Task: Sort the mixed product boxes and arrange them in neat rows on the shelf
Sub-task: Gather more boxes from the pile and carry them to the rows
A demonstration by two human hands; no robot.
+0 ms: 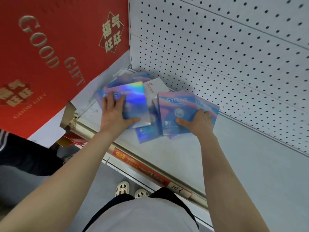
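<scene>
Shelf (167,153) bears jumbled boxes; left hand (115,114) grips holographic box (133,96), right hand (199,123) grips SYRINX box (173,104).

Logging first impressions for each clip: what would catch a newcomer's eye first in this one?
Likely the shiny rainbow box gripped by the left hand at the shelf's back left corner, atop a messy pile. Beside it, the right hand holds a blue box printed SYRINX. The big red gift box with gold lettering fills the left side.
</scene>
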